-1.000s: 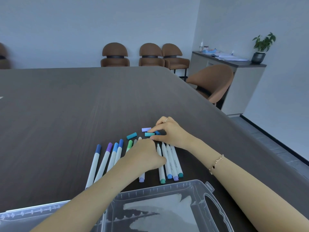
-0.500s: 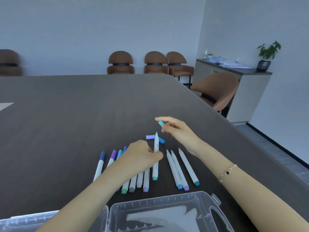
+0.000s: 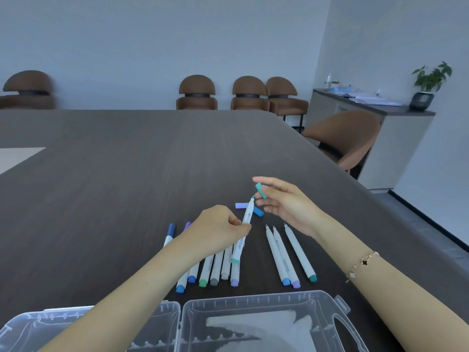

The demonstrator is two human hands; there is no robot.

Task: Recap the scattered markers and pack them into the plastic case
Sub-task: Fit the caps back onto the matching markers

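Observation:
My left hand [image 3: 218, 228] grips a white marker with a teal tip [image 3: 244, 226], lifted off the table and pointing up and away. My right hand [image 3: 284, 203] pinches a teal cap [image 3: 261, 190] just above and to the right of that tip, not touching it. A lilac cap [image 3: 241, 205] and a blue cap [image 3: 258, 211] lie on the dark table beyond the marker. Three uncapped markers [image 3: 286, 255] lie to the right, and several more markers [image 3: 215, 270] lie partly under my left hand. The open clear plastic case [image 3: 253, 301] sits at the near edge.
The dark wooden table [image 3: 127, 174] stretches far ahead and left. A brown chair [image 3: 342, 138] stands at the table's right side, with more chairs along the back wall. A sideboard with a potted plant [image 3: 429, 85] is at the far right.
My left hand has picked a teal-tipped marker from the row and raised it. My right hand has lifted the teal cap off the table toward the marker's tip.

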